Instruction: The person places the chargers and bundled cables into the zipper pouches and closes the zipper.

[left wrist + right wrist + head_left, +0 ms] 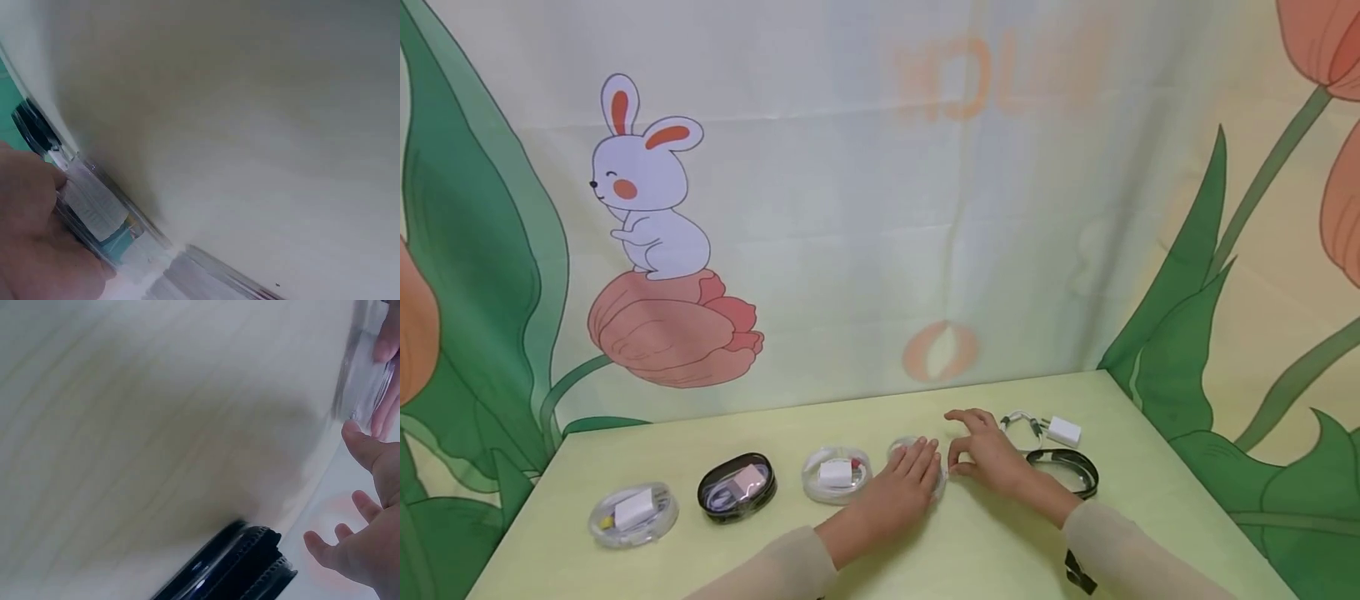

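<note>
A clear oval plastic case [939, 490] lies on the table, mostly hidden under my left hand [901, 492], whose straight fingers rest on its top. In the left wrist view, a white label and a teal part show through the side of this clear case [94, 206]. Just to the right, my right hand [988, 454] hovers with fingers spread and slightly bent, holding nothing. Its thumb is close to the case's edge in the right wrist view; I cannot tell whether they touch. Near the right wrist lies an open black-rimmed case [1093, 477].
Leftward stand a clear case with a white charger [836, 475], a black-rimmed case with a pink charger [737, 487] and another clear case [634, 512]. Behind my right hand lie a white plug [1063, 431] and a white cable [1021, 417]. A printed curtain [850, 208] backs the table.
</note>
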The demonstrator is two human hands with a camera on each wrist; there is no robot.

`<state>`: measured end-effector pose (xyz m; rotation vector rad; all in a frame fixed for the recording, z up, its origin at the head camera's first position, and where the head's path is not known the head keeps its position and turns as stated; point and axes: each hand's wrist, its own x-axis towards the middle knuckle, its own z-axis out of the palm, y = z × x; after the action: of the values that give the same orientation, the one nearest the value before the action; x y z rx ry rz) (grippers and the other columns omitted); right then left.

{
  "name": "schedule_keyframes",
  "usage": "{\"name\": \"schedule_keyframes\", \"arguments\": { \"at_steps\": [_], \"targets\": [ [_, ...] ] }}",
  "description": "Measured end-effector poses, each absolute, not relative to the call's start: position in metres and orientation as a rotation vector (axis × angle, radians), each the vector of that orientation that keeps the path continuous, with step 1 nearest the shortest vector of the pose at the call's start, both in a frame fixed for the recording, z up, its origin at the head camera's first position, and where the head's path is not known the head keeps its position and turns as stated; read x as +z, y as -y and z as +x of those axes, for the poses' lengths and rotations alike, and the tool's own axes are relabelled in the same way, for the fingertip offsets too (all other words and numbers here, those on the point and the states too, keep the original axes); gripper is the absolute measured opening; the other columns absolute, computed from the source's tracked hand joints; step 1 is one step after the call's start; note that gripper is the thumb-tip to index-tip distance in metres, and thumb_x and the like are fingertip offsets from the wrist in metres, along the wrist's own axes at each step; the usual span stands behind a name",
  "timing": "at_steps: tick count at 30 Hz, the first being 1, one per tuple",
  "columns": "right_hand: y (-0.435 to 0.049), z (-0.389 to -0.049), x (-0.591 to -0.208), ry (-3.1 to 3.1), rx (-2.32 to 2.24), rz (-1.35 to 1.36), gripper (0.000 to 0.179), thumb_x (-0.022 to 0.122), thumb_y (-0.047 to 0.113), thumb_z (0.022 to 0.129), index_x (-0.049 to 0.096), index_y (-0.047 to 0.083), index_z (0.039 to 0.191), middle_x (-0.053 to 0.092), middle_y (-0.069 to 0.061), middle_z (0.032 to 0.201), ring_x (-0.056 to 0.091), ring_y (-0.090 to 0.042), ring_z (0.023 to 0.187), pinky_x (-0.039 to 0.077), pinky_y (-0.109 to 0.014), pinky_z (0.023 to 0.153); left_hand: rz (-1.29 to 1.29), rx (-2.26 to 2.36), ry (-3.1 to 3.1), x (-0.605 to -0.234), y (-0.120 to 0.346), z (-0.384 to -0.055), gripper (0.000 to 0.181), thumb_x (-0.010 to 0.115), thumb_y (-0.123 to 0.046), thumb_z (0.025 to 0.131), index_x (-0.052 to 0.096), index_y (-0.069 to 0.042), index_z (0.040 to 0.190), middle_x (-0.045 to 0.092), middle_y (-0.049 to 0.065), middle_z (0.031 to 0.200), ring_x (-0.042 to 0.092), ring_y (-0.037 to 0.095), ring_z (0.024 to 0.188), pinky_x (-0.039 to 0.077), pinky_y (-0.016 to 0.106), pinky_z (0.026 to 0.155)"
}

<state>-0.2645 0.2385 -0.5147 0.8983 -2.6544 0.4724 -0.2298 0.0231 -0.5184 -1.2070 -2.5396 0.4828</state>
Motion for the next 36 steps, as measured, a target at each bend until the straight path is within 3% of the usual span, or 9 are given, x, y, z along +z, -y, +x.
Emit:
{"name": "schedule_keyframes", "arguments": {
  "at_steps": [10, 14, 18, 26, 36],
  "targets": [
    [-0.237, -0.267, -0.514, 2.62, 0.412, 0.94, 0.016, 0.09, 0.018, 0.072, 0.074, 0.021, 0.073, 0.056, -0.021, 0.141, 0.048, -0.052, 0.127, 0.051, -0.063, 0.091, -1.231, 0.354, 2.676, -0.517, -0.017, -0.231, 0.057, 0.044, -0.031, 0.106, 0.037, -0.002, 0.155, 0.028, 0.014, 0.165, 0.027, 0.028, 0.152, 0.031, 0.041, 0.119],
    [-0.233, -0.264, -0.513, 2.649, 0.445, 0.926, 0.016, 0.09, 0.017, 0.072, 0.075, 0.021, 0.072, 0.055, -0.019, 0.143, 0.047, -0.049, 0.129, 0.049, -0.063, 0.095, -1.137, 0.245, 2.761, -0.515, -0.023, -0.235, 0.067, 0.043, -0.042, 0.107, 0.033, 0.004, 0.155, 0.027, 0.02, 0.164, 0.028, 0.032, 0.152, 0.031, 0.042, 0.119],
    [-0.229, -0.261, -0.511, 2.669, 0.486, 0.937, 0.015, 0.09, 0.016, 0.073, 0.075, 0.021, 0.071, 0.054, -0.017, 0.144, 0.046, -0.047, 0.13, 0.049, -0.064, 0.091, -1.04, 0.201, 2.78, -0.516, -0.03, -0.237, 0.064, 0.041, -0.038, 0.109, 0.034, 0.009, 0.153, 0.03, 0.025, 0.161, 0.031, 0.036, 0.15, 0.032, 0.043, 0.119],
    [-0.232, -0.267, -0.511, 2.651, 0.363, 0.813, 0.015, 0.09, 0.022, 0.073, 0.075, 0.023, 0.071, 0.056, -0.013, 0.142, 0.047, -0.045, 0.13, 0.052, -0.061, 0.087, -1.125, 0.315, 2.671, -0.522, -0.028, -0.23, 0.051, 0.041, -0.024, 0.109, 0.039, 0.003, 0.152, 0.035, 0.02, 0.161, 0.033, 0.031, 0.149, 0.033, 0.04, 0.118],
    [-0.23, -0.266, -0.511, 2.664, 0.392, 0.855, 0.014, 0.089, 0.019, 0.074, 0.075, 0.021, 0.072, 0.056, -0.017, 0.14, 0.052, -0.045, 0.124, 0.054, -0.058, 0.081, -1.053, 0.175, 2.83, -0.518, -0.027, -0.236, 0.064, 0.049, -0.03, 0.103, 0.033, 0.005, 0.155, 0.027, 0.02, 0.164, 0.027, 0.032, 0.152, 0.03, 0.042, 0.12]
  ]
}}
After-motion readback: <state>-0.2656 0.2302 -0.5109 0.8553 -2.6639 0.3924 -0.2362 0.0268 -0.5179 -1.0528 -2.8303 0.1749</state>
